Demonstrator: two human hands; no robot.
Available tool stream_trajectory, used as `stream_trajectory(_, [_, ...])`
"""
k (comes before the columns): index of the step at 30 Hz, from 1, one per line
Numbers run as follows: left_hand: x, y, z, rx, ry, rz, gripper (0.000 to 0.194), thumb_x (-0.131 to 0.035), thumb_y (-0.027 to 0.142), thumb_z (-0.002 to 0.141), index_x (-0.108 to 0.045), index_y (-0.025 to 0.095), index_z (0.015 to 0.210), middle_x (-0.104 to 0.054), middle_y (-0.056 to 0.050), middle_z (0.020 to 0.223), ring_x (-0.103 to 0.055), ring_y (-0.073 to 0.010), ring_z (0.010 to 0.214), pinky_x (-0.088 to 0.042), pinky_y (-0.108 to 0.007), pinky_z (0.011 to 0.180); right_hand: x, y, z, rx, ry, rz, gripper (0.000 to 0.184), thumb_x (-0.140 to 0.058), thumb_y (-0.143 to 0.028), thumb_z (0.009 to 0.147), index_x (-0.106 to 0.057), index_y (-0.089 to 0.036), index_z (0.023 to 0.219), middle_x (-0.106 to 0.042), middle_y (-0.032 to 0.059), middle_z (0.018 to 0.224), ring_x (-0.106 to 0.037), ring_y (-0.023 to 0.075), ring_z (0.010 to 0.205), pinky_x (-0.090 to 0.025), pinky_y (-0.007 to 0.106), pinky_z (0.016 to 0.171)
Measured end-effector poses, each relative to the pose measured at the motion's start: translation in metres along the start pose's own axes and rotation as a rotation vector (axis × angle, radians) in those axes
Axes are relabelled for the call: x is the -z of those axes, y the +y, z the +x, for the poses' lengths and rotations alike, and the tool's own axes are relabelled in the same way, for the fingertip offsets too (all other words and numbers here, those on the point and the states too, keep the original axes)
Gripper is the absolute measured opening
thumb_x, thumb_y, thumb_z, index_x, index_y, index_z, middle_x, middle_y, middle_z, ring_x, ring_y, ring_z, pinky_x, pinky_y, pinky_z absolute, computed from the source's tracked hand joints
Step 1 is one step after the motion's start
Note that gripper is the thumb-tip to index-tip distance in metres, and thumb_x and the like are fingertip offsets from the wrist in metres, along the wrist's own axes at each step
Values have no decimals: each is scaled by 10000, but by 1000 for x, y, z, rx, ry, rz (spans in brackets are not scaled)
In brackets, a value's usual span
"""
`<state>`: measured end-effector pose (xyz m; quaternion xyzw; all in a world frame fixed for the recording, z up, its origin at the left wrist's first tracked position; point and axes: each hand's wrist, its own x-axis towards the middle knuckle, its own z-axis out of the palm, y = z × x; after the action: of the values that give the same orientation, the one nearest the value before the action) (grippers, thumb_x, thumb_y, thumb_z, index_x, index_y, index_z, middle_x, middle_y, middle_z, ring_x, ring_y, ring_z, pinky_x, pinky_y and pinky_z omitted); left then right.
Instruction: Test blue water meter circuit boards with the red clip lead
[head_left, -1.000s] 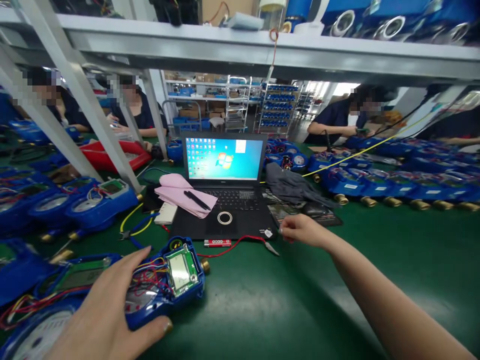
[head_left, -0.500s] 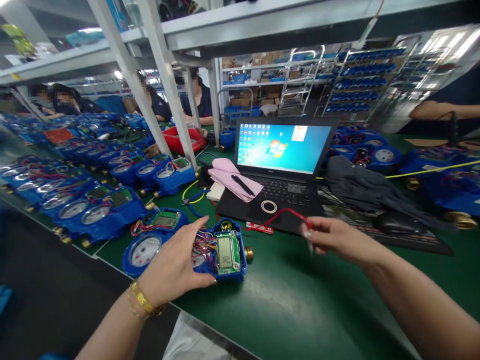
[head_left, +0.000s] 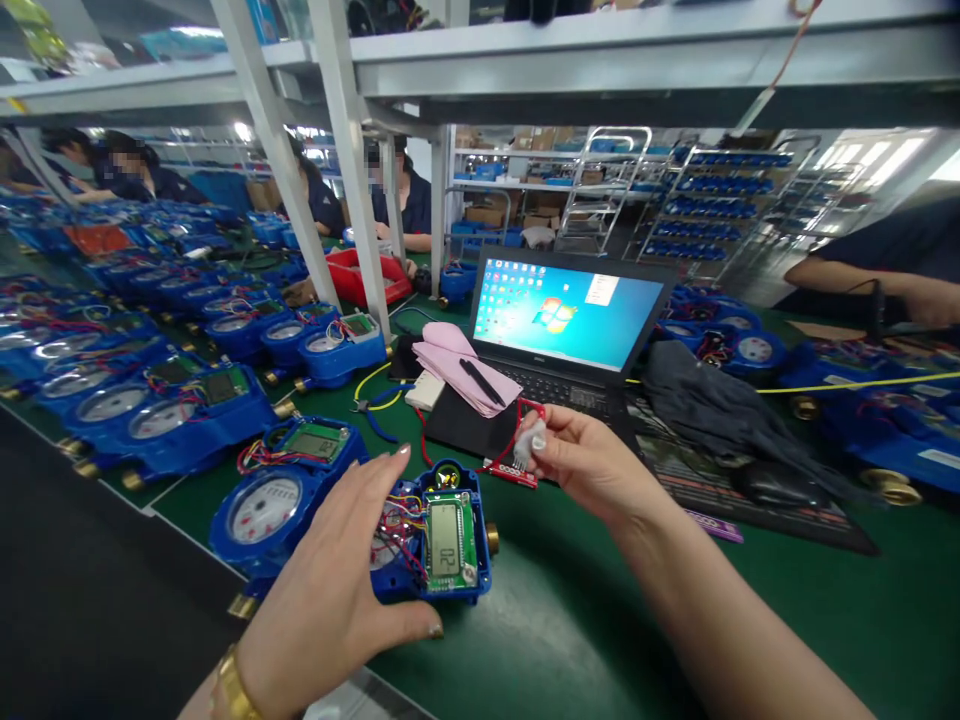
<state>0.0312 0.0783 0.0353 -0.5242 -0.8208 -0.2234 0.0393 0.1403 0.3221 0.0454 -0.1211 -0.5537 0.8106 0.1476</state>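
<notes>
Pinched between thumb and fingertips of the right hand is a small white plug on the end of a thin red wire, raised above the green worktop; that grip is clenched on the plug. The wire loops down to a small red circuit board lying at the front edge of the black open laptop. At eight o'clock from the plug, the left hand lies spread over the left side of a blue plastic water meter with an open top, thumb under its near edge and fingers on its coloured wires, a loose grip steadying it on the worktop. Its green board with a grey display faces up, at seven o'clock from the plug. A second blue meter with a white dial sits just beside it at nine o'clock. A pink folded cloth with a black pen on it rests on the laptop's left corner, and a dark grey cloth lies at the laptop's three o'clock.
</notes>
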Motion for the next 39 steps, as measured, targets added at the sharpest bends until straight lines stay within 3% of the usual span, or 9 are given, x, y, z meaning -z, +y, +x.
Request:
stream_trajectory(4, [-6,4,2,-30,-15,-19,921,-745,491,607,-259,324,1372,-460,-75,1351,-411,-331,1264,-367,-565,1052,-7,4,-6,76,39,-72,331,-827,-362,599,-621,-162,763,-648,12,667,-580,103,561,-465,198,504])
stream_trajectory(8, [-7,5,6,-40,-12,0,927,-748,556,586,-296,270,1344,-476,-101,1331,-405,-323,1271,-360,-558,1059,-27,9,-23,204,22,-188,223,-776,-305,682,-638,-183,807,-662,11,705,-623,121,604,-530,221,555])
stream_trajectory(12, [-4,9,9,-73,-25,23,990,-772,591,528,-331,185,1316,-507,-140,1295,-444,-311,1235,-354,-530,1069,-47,11,-41,373,-36,-493,182,-691,-189,760,-652,-229,933,-689,-7,756,-647,119,635,-550,201,595])
stream_trajectory(15, [-4,11,10,-78,-12,7,973,-763,617,518,-379,152,1281,-526,-152,1272,-470,-302,1208,-356,-516,1067,-55,13,-47,528,-102,-745,149,-665,-145,775,-648,-223,902,-699,-12,757,-654,118,634,-540,180,600])
stream_trajectory(20, [-7,12,9,-62,0,-40,874,-721,650,555,-457,149,1221,-540,-148,1259,-486,-293,1192,-356,-501,1065,-58,19,-46,636,-188,-960,136,-645,-144,796,-615,-210,911,-707,9,781,-674,143,688,-541,202,652])
stream_trajectory(39, [-7,13,10,-69,44,-75,765,-736,558,581,-515,117,1166,-569,-134,1228,-510,-270,1167,-372,-496,1061,-62,16,-44,713,-242,-1037,110,-619,-74,797,-619,-139,886,-699,53,784,-665,155,696,-544,237,643])
